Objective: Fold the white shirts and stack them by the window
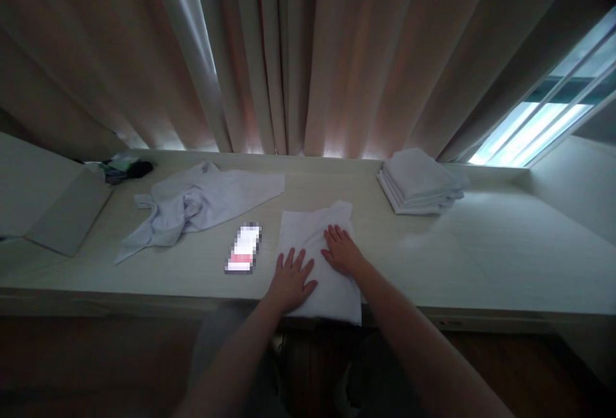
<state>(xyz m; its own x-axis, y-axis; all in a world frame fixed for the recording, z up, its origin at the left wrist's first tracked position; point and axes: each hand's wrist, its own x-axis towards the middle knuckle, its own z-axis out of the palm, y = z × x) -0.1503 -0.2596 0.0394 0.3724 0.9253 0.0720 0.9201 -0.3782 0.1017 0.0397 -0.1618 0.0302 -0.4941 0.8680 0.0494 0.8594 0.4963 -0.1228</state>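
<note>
Both the left hand [290,283] and right hand [341,250], fingers spread and grasping nothing, press a white cloth [315,232] flat over the table's [486,251] front edge.

Bench [433,264] across middle of frame, curtain [356,52] behind it, window [539,116] at upper right. On bench: flat cloth [322,289] at centre, near edge over bench front, nearest me; phone [244,248] just left of it; crumpled cloth [192,203] behind phone, to left; folded stack [416,180] right of centre, by back edge; small pile [122,169] at back left.
</note>
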